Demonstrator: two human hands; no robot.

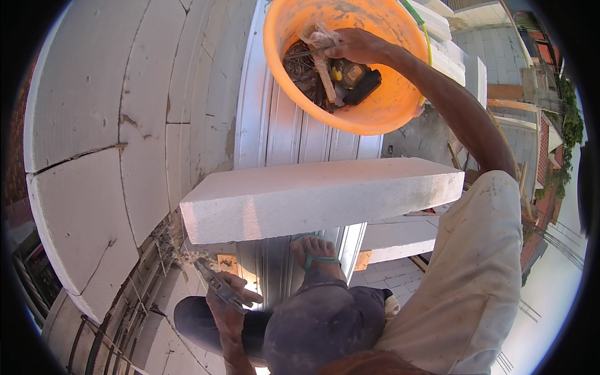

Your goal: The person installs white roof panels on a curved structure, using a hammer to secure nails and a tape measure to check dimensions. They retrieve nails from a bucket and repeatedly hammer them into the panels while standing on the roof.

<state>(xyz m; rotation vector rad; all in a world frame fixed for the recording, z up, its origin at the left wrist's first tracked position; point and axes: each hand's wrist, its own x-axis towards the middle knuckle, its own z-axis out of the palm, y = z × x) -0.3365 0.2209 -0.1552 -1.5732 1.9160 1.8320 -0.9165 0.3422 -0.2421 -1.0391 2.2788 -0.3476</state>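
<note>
My right hand (359,47) reaches into an orange bucket (275,59), its fingers closed at a crumpled clear plastic bag (320,34). Thin dark wire (301,72) lies in the bucket beside a wooden handle (325,81), a yellow and black tape measure (351,75) and a black object (364,87). Low in the view, my left hand (228,306) is wrapped around a grey metal hand tool (219,285) that looks like pincers. Between my hands, a long white block (325,194) lies crosswise, touched by neither.
Ribbed metal planks (287,137) run beneath the bucket and block. My sandalled foot (319,253) rests on them. A pale block wall (87,125) rises on the left, with reinforcing bars (119,312) below its edge. More white blocks (447,65) are stacked at the right.
</note>
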